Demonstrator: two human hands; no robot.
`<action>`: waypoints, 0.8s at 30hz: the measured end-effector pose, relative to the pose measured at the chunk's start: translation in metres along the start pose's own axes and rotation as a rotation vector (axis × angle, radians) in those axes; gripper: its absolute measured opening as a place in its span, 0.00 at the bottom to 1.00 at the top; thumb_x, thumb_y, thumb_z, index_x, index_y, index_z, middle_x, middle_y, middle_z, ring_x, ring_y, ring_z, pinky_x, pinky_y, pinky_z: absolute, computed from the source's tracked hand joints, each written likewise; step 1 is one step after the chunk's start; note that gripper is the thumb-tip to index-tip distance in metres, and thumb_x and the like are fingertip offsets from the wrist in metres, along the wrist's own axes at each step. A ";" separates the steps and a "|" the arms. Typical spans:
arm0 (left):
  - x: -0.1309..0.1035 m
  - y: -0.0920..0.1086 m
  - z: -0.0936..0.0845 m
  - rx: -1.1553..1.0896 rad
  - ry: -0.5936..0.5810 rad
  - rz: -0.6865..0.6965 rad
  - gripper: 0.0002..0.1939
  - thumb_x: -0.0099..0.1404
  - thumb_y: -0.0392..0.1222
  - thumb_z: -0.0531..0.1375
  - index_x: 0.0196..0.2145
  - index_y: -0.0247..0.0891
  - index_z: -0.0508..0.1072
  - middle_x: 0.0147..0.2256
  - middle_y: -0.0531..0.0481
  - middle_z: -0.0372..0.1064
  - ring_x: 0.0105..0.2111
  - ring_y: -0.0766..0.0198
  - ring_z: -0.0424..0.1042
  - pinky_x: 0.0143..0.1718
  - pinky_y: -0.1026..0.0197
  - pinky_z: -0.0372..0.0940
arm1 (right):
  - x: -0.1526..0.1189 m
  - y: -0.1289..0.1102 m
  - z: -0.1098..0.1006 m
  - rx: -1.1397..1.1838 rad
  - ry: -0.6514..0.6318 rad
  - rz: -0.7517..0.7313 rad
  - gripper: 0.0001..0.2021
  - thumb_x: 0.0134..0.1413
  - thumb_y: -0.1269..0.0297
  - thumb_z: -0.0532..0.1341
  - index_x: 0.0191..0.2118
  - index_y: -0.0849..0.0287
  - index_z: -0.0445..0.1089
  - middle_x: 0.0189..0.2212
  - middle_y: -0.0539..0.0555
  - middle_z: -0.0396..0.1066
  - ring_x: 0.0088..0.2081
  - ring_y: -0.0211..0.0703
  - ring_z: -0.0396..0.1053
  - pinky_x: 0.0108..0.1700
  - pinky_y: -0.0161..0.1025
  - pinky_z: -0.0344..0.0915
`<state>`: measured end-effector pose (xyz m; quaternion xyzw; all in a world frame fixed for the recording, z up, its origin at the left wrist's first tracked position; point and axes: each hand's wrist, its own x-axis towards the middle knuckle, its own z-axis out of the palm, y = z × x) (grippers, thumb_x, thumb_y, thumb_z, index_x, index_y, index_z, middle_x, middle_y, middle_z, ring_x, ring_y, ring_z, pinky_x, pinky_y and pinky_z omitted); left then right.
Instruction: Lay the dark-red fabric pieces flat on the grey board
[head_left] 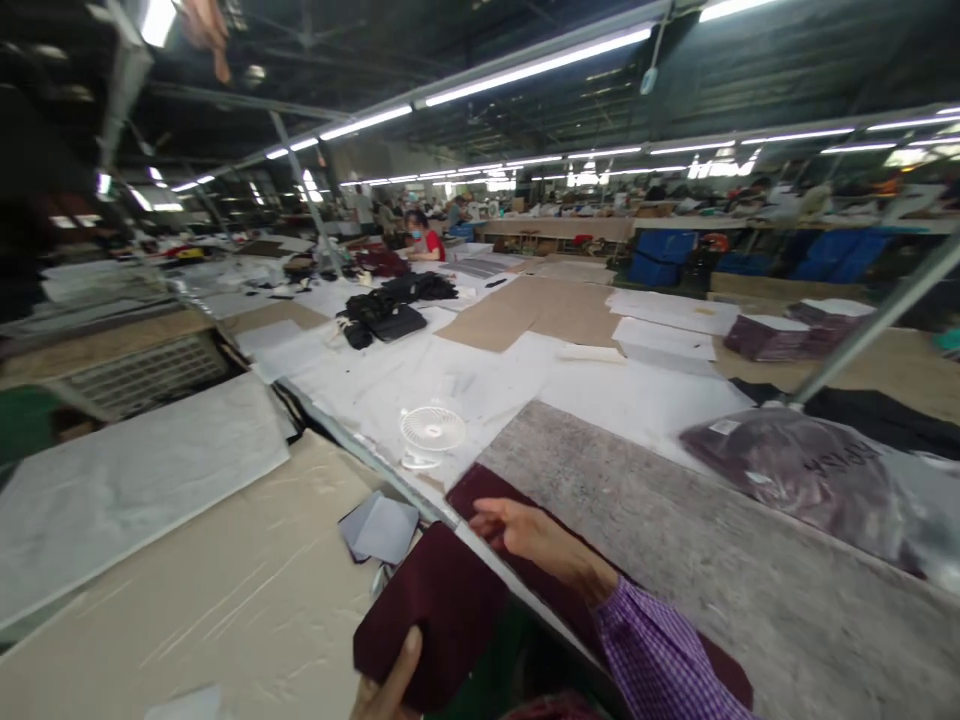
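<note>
my left hand (386, 690) pinches a dark maroon fabric piece (431, 615) under the thumb at its lower edge, holding it clear of the table, while my right hand (525, 535), fingers loosely open and gripping nothing, rests on the maroon stack (491, 490) beside the small white fan (431, 432).

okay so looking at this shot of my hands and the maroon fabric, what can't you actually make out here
Head view only:
- Left hand: cut off by the bottom edge; only the thumb on the maroon fabric piece shows.
- Right hand: fingertips blurred, so contact with the second maroon piece is unclear.
- Bagged maroon garment: printing on the plastic is smeared and unreadable.
- Small white fan: too blurred to tell if it runs.
- Distant workers: too small.
</note>
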<state>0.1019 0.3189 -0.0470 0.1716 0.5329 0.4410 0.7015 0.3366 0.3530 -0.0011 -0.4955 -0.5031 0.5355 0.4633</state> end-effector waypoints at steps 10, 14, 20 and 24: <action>-0.014 0.026 0.023 -0.203 -0.007 0.191 0.31 0.46 0.46 0.70 0.49 0.38 0.71 0.38 0.44 0.78 0.46 0.46 0.72 0.48 0.50 0.68 | 0.003 -0.015 0.089 -0.543 0.197 -0.394 0.06 0.45 0.75 0.57 0.28 0.58 0.68 0.29 0.52 0.65 0.32 0.43 0.63 0.34 0.37 0.60; -0.019 0.036 0.015 0.089 0.236 0.367 0.22 0.42 0.48 0.71 0.35 0.35 0.77 0.34 0.45 0.78 0.47 0.44 0.71 0.48 0.53 0.68 | 0.005 -0.011 0.107 -0.379 0.234 -0.393 0.04 0.45 0.74 0.57 0.27 0.57 0.66 0.27 0.52 0.64 0.31 0.43 0.64 0.34 0.38 0.61; -0.024 0.049 -0.003 -0.197 0.026 0.230 0.29 0.41 0.49 0.71 0.43 0.38 0.76 0.37 0.44 0.78 0.47 0.43 0.71 0.48 0.49 0.68 | 0.007 -0.022 0.110 0.305 -0.118 0.041 0.10 0.48 0.64 0.61 0.39 0.58 0.70 0.28 0.52 0.70 0.32 0.46 0.69 0.36 0.43 0.66; -0.023 0.052 -0.007 -0.142 0.057 0.219 0.24 0.56 0.52 0.63 0.47 0.39 0.71 0.43 0.42 0.74 0.45 0.49 0.72 0.43 0.47 0.69 | 0.006 0.000 0.125 -0.313 0.160 -0.392 0.02 0.45 0.66 0.63 0.28 0.51 0.73 0.29 0.54 0.70 0.34 0.50 0.68 0.39 0.46 0.66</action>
